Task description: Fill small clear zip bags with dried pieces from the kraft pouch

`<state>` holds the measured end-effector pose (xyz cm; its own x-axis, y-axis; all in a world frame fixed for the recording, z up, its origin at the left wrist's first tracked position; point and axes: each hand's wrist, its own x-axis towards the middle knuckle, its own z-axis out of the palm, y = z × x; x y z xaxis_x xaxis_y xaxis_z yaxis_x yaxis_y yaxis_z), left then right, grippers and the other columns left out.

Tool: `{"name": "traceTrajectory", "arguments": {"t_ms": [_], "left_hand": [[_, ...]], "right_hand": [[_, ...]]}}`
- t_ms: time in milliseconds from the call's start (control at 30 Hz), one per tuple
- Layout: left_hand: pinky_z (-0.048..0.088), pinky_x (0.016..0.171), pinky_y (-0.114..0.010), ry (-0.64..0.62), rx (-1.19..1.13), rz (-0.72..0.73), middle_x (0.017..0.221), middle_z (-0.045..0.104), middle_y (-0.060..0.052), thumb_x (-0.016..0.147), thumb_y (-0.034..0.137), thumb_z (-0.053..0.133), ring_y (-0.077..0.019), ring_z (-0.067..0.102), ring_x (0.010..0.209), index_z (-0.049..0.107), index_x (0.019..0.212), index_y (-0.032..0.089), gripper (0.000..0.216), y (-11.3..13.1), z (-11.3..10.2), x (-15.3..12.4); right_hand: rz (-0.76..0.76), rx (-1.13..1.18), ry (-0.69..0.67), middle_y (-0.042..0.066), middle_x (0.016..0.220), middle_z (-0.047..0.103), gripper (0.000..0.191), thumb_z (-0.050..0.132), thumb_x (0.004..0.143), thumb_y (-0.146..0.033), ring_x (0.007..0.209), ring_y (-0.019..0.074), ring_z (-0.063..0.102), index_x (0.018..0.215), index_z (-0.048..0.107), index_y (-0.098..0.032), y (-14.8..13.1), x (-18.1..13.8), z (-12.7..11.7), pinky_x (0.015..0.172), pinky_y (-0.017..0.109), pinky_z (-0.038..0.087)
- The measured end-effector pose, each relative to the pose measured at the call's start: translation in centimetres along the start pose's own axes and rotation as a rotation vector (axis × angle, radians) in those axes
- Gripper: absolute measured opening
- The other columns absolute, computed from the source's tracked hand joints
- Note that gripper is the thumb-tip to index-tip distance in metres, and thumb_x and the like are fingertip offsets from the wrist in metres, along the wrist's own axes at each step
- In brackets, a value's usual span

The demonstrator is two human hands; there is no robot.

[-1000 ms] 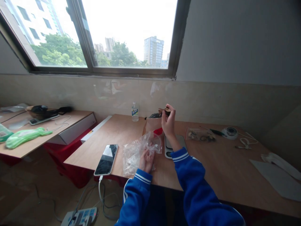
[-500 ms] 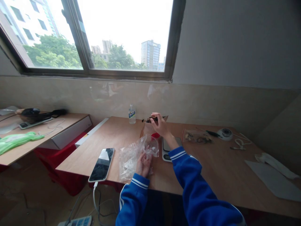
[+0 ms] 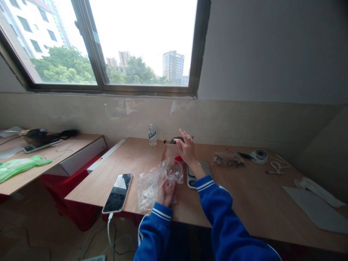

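"Steadying the clear plastic bag looks like the job of the left hand. What makes that work well?"

"A light touch, I'd judge. Film this thin likely creases easily, so a loose curl should serve better than a squeeze."

"And how is that hand posed?"

"Palm up, low at the near edge of the table, its fingers closed in on the plastic. The bag's rounded upper part stands just beyond the fingertips."

"Farther in?"

"The scale lies beneath the right wrist. Carrying the forearm well above it would be prudent."

"Then the right hand?"

"Raised at the cardboard box, wrist bent back, fingers apart and pointing up, with nothing visible between them. Whether it touches the rim, I cannot tell. Any reach at that opening is best made from above, I think, clear of the sides."

"Beyond that?"

"A bottle upright near the wall, left of the box, apart from both hands."
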<state>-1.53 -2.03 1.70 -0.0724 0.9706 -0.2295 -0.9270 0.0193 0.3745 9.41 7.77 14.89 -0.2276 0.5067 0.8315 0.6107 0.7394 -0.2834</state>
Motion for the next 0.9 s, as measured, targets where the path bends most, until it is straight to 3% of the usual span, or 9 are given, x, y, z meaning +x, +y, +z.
{"name": "traceTrajectory", "arguments": {"t_ms": [100, 167, 233, 333, 400, 500, 633, 767, 900], "left_hand": [[0.054, 0.083, -0.027, -0.026, 0.021, -0.002, 0.125, 0.059, -0.010, 0.083, 0.006, 0.047, -0.0188, 0.063, 0.103, 0.045, 0.130, 0.017, 0.048, 0.0, -0.1, 0.0], [0.053, 0.085, -0.027, -0.047, 0.040, -0.006, 0.126, 0.058, -0.008, 0.083, 0.008, 0.048, -0.0187, 0.061, 0.107, 0.045, 0.129, 0.021, 0.048, 0.0, -0.2, 0.1], [0.053, 0.084, -0.026, -0.047, 0.072, -0.002, 0.124, 0.060, -0.006, 0.082, 0.009, 0.049, -0.0175, 0.061, 0.107, 0.046, 0.128, 0.024, 0.048, -0.1, -0.2, 0.2], [0.052, 0.081, -0.023, -0.054, 0.136, 0.016, 0.114, 0.065, -0.006, 0.076, 0.008, 0.057, -0.0153, 0.063, 0.099, 0.050, 0.123, 0.022, 0.049, -0.4, -0.1, 0.0], [0.052, 0.078, -0.024, -0.109, 0.194, 0.007, 0.110, 0.066, -0.007, 0.070, 0.008, 0.062, -0.0164, 0.064, 0.096, 0.054, 0.117, 0.019, 0.049, -0.6, 0.1, -0.2], [0.052, 0.075, -0.028, -0.190, 0.292, -0.025, 0.107, 0.067, -0.007, 0.061, 0.010, 0.068, -0.0206, 0.064, 0.094, 0.060, 0.105, 0.017, 0.046, -0.8, 0.2, -0.5], [0.050, 0.076, -0.031, -0.231, 0.398, -0.023, 0.098, 0.069, -0.005, 0.057, 0.016, 0.072, -0.0200, 0.064, 0.087, 0.063, 0.089, 0.017, 0.033, -0.6, 0.7, -1.1], [0.047, 0.084, -0.032, -0.331, 0.580, 0.026, 0.107, 0.066, -0.009, 0.067, 0.033, 0.069, -0.0208, 0.062, 0.094, 0.063, 0.102, 0.017, 0.039, -0.4, 2.6, -2.0], [0.047, 0.080, -0.027, -0.238, 0.827, 0.274, 0.104, 0.065, -0.008, 0.075, 0.046, 0.062, -0.0182, 0.060, 0.096, 0.063, 0.100, 0.016, 0.039, -0.5, 4.8, -2.4]], "right_hand": [[0.079, 0.051, 0.109, 0.010, 0.127, 0.050, 0.033, 0.030, 0.095, -0.030, 0.123, 0.0210, 0.041, 0.107, 0.059, -0.022, -1.5, -1.7, -0.9, 0.105, 0.043, 0.030], [0.152, 0.126, 0.101, 0.010, 0.115, 0.056, 0.032, 0.031, 0.095, -0.032, 0.114, 0.0207, 0.048, 0.105, 0.059, -0.020, -2.3, -3.6, -1.3, 0.101, 0.042, 0.034], [0.241, 0.212, -0.004, 0.010, 0.113, 0.057, 0.031, 0.043, 0.090, -0.039, 0.110, 0.0221, 0.051, 0.111, 0.055, -0.019, -2.8, -5.8, -1.4, 0.099, 0.042, 0.037], [0.398, 0.377, -0.188, 0.012, 0.123, 0.055, 0.064, 0.066, 0.072, -0.047, 0.112, 0.0245, 0.052, 0.126, 0.045, -0.020, -3.1, -8.8, -1.2, 0.094, 0.040, 0.042], [0.503, 0.494, -0.225, 0.010, 0.115, 0.061, 0.060, 0.068, 0.070, -0.047, 0.103, 0.0233, 0.058, 0.121, 0.049, -0.021, -2.8, -9.9, -1.2, 0.086, 0.037, 0.047], [0.666, 0.607, -0.107, 0.006, 0.085, 0.068, 0.038, 0.065, 0.072, -0.049, 0.078, 0.0203, 0.063, 0.092, 0.061, -0.017, -1.6, -10.2, -1.8, 0.070, 0.032, 0.049], [0.824, 0.658, 0.138, 0.003, 0.070, 0.065, 0.042, 0.067, 0.067, -0.055, 0.059, 0.0159, 0.057, 0.081, 0.062, -0.015, 0.3, -9.9, -3.7, 0.054, 0.026, 0.044], [0.837, 0.646, 0.131, 0.001, 0.068, 0.064, 0.043, 0.064, 0.070, -0.056, 0.050, 0.0125, 0.050, 0.085, 0.061, -0.016, 0.8, -10.3, -5.3, 0.047, 0.024, 0.039], [0.766, 0.553, 0.089, 0.002, 0.069, 0.064, 0.042, 0.055, 0.077, -0.058, 0.052, 0.0141, 0.052, 0.085, 0.062, -0.017, -0.7, -10.7, -5.4, 0.049, 0.024, 0.040]]}}
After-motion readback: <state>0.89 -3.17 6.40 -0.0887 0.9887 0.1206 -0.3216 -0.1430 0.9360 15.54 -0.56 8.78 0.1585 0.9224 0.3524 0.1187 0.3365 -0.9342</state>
